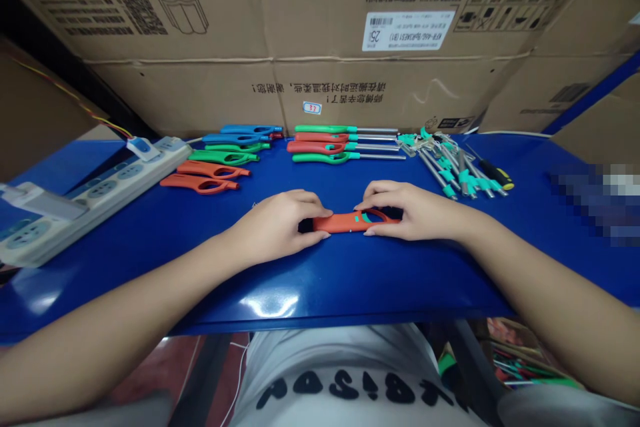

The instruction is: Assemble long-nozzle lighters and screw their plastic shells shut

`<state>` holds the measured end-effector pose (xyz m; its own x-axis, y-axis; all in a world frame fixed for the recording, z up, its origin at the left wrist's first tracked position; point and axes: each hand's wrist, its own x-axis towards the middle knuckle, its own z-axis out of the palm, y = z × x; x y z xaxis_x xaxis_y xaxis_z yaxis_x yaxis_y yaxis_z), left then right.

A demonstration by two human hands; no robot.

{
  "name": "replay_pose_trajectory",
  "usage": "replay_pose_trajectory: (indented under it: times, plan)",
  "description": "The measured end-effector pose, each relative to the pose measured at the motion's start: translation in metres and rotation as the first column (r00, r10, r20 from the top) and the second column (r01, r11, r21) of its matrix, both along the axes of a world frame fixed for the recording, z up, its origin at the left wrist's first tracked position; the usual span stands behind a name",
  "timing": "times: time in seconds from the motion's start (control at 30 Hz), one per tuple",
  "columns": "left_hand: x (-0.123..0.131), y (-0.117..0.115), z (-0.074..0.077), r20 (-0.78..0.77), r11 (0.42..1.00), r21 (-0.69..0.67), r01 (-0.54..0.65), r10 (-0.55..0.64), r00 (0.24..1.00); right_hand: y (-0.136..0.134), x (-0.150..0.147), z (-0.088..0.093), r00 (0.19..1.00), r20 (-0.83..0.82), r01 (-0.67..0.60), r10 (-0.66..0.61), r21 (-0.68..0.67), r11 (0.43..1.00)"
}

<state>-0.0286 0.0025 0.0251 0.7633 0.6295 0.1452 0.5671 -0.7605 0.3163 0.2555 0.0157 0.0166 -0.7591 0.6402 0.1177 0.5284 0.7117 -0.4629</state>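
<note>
- Two bare hands meet over one orange lighter handle (pixel 337 223) at the centre of the frame, just above the blue tabletop (pixel 310 280) or resting on it; which, I cannot tell.
- The left hand (pixel 280 223), left of centre, has its fingers clamped on the handle's left end, one digit along each edge.
- The right hand (pixel 415 210), right of centre, has its fingers clamped on the looped right end, where a teal piece shows inside the opening.
- Several blue, green and orange empty handles (pixel 205 183) lie in a row at upper left of centre.
- Four green and red lighters (pixel 323 158) with metal tubes lie side by side at upper centre.
- Metal tubes with teal fittings (pixel 443 170) are heaped at upper right, beside a black-and-yellow screwdriver (pixel 493 171).
- A white power strip (pixel 107 190) slants across the left side, with plugs in it.
- Printed cardboard (pixel 320 33) fills the top of the frame.
</note>
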Motion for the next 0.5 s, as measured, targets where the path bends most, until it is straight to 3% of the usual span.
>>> replay_pose_trajectory:
  times: [0.2, 0.5]
  plan:
    - [0.006, -0.006, -0.003, -0.157, 0.974, 0.228, 0.013, 0.024, 0.987, -0.007, -0.004, 0.004, 0.993, 0.119, 0.006, -0.019, 0.110, 0.994]
    - [0.000, 0.007, -0.010, 0.038, 0.990, 0.137, 0.017, -0.023, 0.999, -0.007, -0.004, 0.004, 0.992, 0.107, -0.074, 0.060, 0.130, 0.989]
